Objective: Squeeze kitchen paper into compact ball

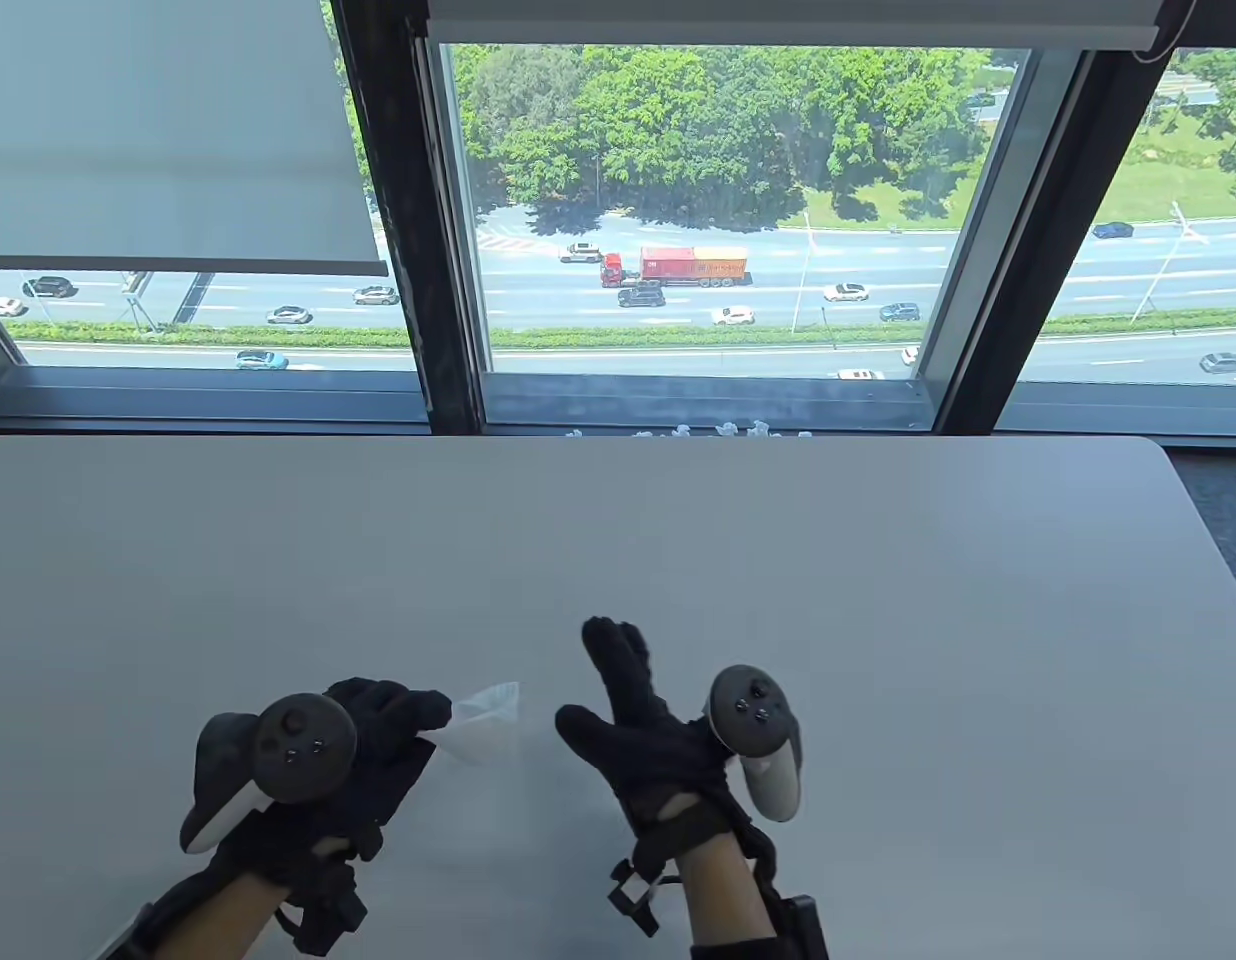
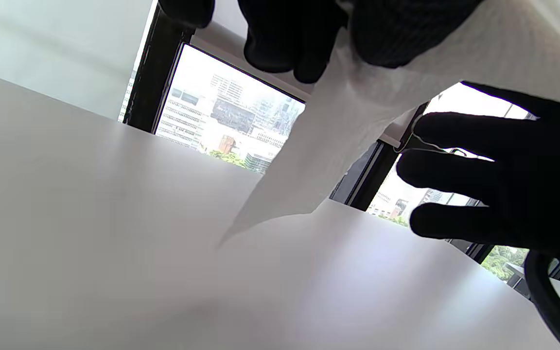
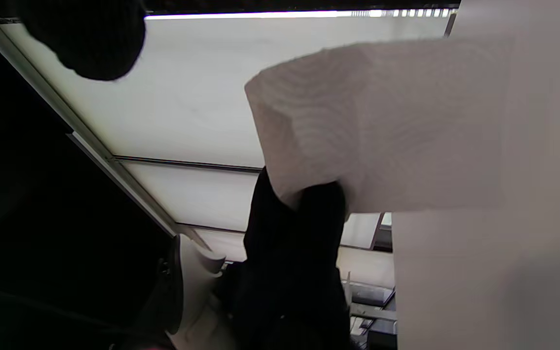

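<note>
The left hand [image 1: 368, 745] sits low at the near edge of the bench [image 1: 618, 560], knuckles up, tracker on its back, fingers curled and its grip pinching a sheet of kitchen paper [image 1: 488, 720] at the fingertips [image 2: 280, 43]. The right hand [image 1: 643, 735] stands just beside it on edge, fingers straight and together, pointing away from the body, thumb spread toward the left hand, holding nothing.

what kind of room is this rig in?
Probably an upper-floor office or lab: a plain white table stands against big windows with a roller blind, looking down on a highway with a red truck.
</note>
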`<state>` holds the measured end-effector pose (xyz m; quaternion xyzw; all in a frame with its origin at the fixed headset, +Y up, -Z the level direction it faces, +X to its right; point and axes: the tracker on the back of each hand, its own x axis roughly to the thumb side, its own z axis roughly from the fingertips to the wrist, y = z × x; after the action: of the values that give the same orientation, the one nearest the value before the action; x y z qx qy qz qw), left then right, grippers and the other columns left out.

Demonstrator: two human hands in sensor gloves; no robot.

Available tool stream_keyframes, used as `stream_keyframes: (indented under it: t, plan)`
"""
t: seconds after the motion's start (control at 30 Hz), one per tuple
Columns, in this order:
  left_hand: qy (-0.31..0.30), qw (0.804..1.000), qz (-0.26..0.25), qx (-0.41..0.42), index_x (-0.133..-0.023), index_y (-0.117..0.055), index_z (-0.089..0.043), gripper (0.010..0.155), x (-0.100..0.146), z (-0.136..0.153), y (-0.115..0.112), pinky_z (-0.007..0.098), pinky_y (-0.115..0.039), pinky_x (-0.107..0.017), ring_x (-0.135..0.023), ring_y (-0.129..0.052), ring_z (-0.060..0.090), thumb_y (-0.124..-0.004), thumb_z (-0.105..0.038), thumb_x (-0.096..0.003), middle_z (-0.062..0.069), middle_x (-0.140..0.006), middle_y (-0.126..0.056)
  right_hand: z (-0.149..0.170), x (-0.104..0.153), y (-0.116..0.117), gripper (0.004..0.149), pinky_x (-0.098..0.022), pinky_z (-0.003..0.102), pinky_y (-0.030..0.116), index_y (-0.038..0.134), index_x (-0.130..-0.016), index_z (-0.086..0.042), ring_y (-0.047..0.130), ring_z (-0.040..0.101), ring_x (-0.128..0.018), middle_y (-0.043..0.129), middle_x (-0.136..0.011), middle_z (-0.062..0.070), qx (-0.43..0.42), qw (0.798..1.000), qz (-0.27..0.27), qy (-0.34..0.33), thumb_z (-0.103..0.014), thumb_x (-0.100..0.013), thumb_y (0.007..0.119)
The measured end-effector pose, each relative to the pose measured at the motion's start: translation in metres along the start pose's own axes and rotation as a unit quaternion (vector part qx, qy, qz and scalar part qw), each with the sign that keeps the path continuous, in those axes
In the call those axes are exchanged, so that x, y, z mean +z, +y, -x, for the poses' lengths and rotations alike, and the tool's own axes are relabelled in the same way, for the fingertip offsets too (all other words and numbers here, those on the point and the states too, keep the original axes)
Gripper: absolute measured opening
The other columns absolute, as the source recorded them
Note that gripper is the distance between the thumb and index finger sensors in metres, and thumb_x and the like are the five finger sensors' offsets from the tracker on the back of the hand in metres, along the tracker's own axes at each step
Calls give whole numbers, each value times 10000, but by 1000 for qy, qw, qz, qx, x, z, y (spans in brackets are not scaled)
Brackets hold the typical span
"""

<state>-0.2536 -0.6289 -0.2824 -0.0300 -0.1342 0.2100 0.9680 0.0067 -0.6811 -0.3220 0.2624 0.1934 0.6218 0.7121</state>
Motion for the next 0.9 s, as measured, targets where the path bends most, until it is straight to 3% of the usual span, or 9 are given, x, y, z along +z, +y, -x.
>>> stream_keyframes:
  t: [0.07,0.17,0.27,0.47,0.53,0.6,0.67,0.73,0.9]
  plan:
    - [-17,1000,-20,2,-1004,-595,-545,439,3,-14,6,454,-408,-994,-1086,-652,-15,-733,-518,-588,-262,-992,-720,-7,-22,19,1069,-696,736,368,-66,-1107,-267,170,597,-1040,-124,-1055,235,48,997,-53,22,-743,-523,692]
    - [-26,999,-38,-11,-1012,-570,-559,442,5,-17,0,447,-415,-996,-1095,-646,-31,-718,-538,-595,-286,-1003,-709,-5,-36,34,1013,-738,621,561,-29,-1115,-204,479,479,-1084,46,-1114,239,78,994,-68,47,-663,-564,686]
    - [-27,997,-64,16,-1015,-563,-559,447,6,-8,-13,446,-420,-994,-1084,-655,-33,-714,-546,-594,-289,-1003,-710,16,-36,38,836,-722,539,638,132,-1142,-181,647,386,-1025,281,-1147,182,-4,997,-54,63,-544,-610,665]
    - [-27,999,-31,31,-1044,-509,-568,562,4,8,-32,456,-440,-979,-1076,-642,-38,-779,-557,-552,-310,-1042,-665,40,-37,36,635,-717,437,697,346,-1127,-237,774,256,-926,391,-1123,119,-1,996,-9,91,-404,-617,685]
    - [-63,996,-7,67,-1094,-287,-615,877,7,10,-37,497,-374,-983,-1191,-467,3,-856,-694,-432,-312,-1174,-456,45,-33,29,500,-693,392,750,457,-1082,-269,870,130,-818,530,-1072,67,-15,992,61,108,-295,-615,633]
    - [-69,996,-1,58,-1046,-71,-663,1083,7,8,-38,548,-277,-983,-1284,-151,74,-902,-736,-356,-282,-1249,9,51,-30,25,417,-644,396,788,583,-1014,-274,932,78,-618,709,-948,9,-39,988,84,125,-256,-599,622]
    - [-76,997,14,29,-976,54,-670,1179,6,8,-38,541,-213,-995,-1272,1,52,-913,-768,-308,-291,-1190,170,57,-27,25,432,-607,407,798,587,-1006,-247,929,74,-487,780,-855,-12,-78,986,58,135,-247,-575,603]
    - [-95,993,41,54,-968,66,-659,1214,5,8,-42,547,-183,-990,-1260,39,55,-933,-767,-288,-295,-1183,179,59,-27,26,486,-578,413,799,537,-1036,-232,931,87,-435,814,-794,-40,-104,984,46,138,-245,-555,601]
    - [-83,996,24,5,-1066,-115,-650,1115,6,0,-49,535,-179,-985,-1254,-24,28,-932,-734,-312,-316,-1219,63,59,-31,37,597,-704,513,652,372,-1104,-208,909,161,-640,812,-789,-60,-123,985,-27,119,-268,-556,599]
